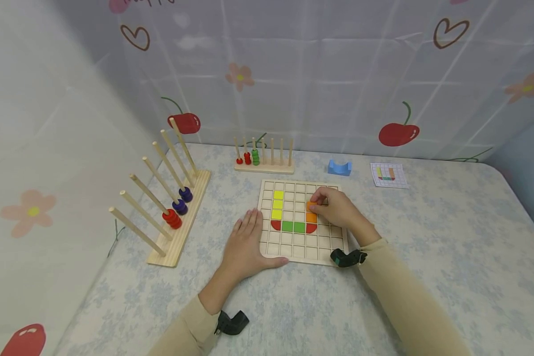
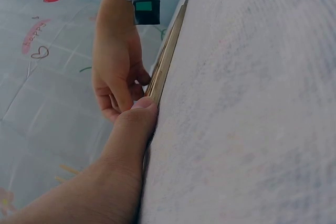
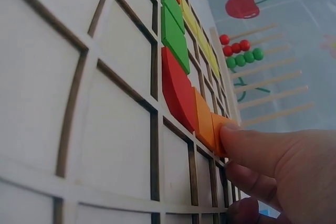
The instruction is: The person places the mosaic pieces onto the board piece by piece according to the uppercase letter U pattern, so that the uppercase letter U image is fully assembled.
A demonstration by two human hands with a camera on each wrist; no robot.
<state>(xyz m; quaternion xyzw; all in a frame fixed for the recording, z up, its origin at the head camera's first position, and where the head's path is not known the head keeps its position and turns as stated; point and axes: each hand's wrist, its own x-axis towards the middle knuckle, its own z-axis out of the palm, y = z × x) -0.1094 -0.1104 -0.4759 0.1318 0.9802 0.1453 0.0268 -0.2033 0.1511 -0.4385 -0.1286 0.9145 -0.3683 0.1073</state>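
A wooden grid board [image 1: 295, 253] lies on the table, holding three yellow square tiles [image 1: 278, 204] in a column. Below them, two green tiles [image 1: 293, 227] sit between two red rounded tiles [image 1: 276, 225]. On the right, a lower orange tile [image 1: 311, 217] lies above a red one. My right hand [image 1: 335, 206] pinches the upper orange square tile [image 3: 222, 124] between thumb and fingers, right at the cell above it. Flat and spread, my left hand [image 1: 244, 247] rests at the board's left edge, its thumb along the front edge, also seen in the left wrist view.
On the left stands a large peg rack [image 1: 182, 237] with red and purple rings. Behind the board are a smaller peg rack [image 1: 264, 168] with red and green beads, a blue notched block [image 1: 339, 168] and a pattern card [image 1: 396, 183]. A printed curtain hangs behind the table.
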